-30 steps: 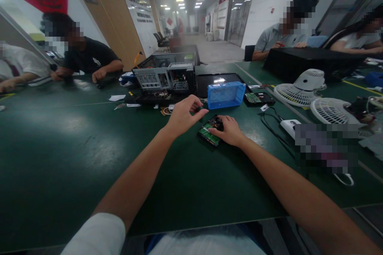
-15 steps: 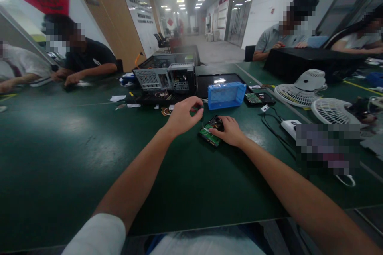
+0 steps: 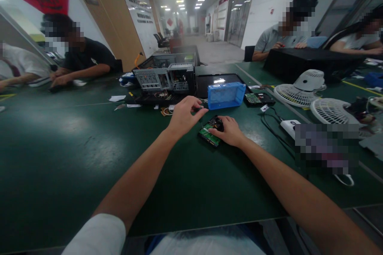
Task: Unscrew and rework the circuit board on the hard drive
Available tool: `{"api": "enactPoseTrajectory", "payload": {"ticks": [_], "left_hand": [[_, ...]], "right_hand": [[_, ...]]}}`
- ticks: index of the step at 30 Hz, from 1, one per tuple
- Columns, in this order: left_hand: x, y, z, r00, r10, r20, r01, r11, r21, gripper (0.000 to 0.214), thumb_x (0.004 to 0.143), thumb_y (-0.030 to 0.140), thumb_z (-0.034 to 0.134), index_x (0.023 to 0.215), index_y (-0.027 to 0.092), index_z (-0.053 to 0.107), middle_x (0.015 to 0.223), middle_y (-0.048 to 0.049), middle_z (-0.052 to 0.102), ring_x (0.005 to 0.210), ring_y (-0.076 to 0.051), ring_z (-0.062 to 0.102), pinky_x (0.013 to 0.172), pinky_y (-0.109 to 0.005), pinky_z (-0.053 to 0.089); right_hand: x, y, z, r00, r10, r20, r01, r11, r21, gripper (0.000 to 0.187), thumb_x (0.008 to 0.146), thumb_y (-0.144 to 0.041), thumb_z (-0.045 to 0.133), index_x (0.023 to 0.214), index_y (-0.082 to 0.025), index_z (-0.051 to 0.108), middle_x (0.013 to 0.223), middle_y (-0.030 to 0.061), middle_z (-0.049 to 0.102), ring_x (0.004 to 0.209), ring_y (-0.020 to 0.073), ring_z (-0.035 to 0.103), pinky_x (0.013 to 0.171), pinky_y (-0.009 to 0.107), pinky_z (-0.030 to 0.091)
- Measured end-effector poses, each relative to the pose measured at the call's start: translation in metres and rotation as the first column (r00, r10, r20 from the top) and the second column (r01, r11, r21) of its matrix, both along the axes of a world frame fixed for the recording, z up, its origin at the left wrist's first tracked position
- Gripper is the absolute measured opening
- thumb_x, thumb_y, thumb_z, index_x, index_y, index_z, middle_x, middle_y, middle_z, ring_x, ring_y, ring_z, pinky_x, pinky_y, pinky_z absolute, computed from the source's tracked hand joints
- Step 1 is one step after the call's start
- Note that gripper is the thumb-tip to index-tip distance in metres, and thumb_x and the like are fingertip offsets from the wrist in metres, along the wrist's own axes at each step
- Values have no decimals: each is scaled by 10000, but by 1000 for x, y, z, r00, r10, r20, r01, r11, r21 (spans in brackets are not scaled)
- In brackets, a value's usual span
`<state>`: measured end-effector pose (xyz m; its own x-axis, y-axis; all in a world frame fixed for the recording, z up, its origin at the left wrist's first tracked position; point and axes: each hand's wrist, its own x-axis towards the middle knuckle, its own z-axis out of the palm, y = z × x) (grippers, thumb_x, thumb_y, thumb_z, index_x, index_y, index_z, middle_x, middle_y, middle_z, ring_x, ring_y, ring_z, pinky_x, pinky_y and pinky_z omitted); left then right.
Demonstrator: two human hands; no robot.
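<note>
A hard drive (image 3: pixel 210 134) lies on the green table with its green circuit board facing up. My right hand (image 3: pixel 229 130) grips its right side, thumb across the board and fingers at the far edge. Just above and left of the drive, my left hand (image 3: pixel 186 114) pinches a slim, dark, screwdriver-like tool (image 3: pixel 197 108). Most of this tool is hidden by the fingers, and its lower end is hard to make out. Behind the drive stands a blue plastic box (image 3: pixel 226 96), tipped on its side.
An opened computer case (image 3: pixel 164 77) stands beyond my left hand, near a black panel (image 3: pixel 220 79). Another drive (image 3: pixel 259 99) lies right of the blue box. Further right are white fans (image 3: pixel 299 87) and a power strip (image 3: pixel 289 125). Other people sit across the table.
My left hand has shifted slightly right, and its thumb and fingers have turned around the tool. My right hand and the hard drive have stayed in place.
</note>
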<state>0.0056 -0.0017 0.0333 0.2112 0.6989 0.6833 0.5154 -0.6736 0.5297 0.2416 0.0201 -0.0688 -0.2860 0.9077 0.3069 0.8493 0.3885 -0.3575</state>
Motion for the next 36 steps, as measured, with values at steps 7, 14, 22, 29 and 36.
{"api": "enactPoseTrajectory", "payload": {"ticks": [7,14,22,29,36], "left_hand": [[2,-1,1,995,-63,73,66,997,-36,95,867,224,686,855,198,596,1074,-69,693,974,-198,692,808,-347,611],[-2,3,1,1000,-14,-15,14,1000,-3,54,884,241,694,921,202,689,999,-37,713,943,-181,685,801,-307,593],[0,-2,3,998,9,-69,-10,1000,-17,91,905,255,678,980,206,694,968,-16,754,869,-169,729,824,-309,611],[5,-1,-3,993,87,-74,-90,996,-30,314,831,406,808,983,201,625,991,-40,754,844,-189,731,793,-331,614],[3,2,-8,997,75,-2,-75,994,-84,240,870,346,757,997,196,620,960,-49,744,838,-188,729,768,-329,617]], "right_hand": [[0,0,1,1000,4,13,-3,1000,-17,813,867,-756,579,1422,-163,545,1382,191,610,1306,376,533,1124,515,373],[0,1,-2,1000,11,10,-11,1000,1,800,872,-756,574,1417,-171,547,1369,181,617,1296,375,539,1118,511,375],[0,0,-1,1000,6,7,-6,1000,9,795,875,-751,578,1407,-162,548,1346,183,624,1276,369,550,1115,494,380],[2,2,-6,1000,14,4,-14,1000,22,811,868,-771,569,1411,-168,551,1339,180,629,1270,372,550,1110,505,380],[1,1,-3,1000,7,-5,-7,1000,15,802,863,-761,587,1414,-179,553,1351,181,623,1276,373,546,1113,508,376]]}}
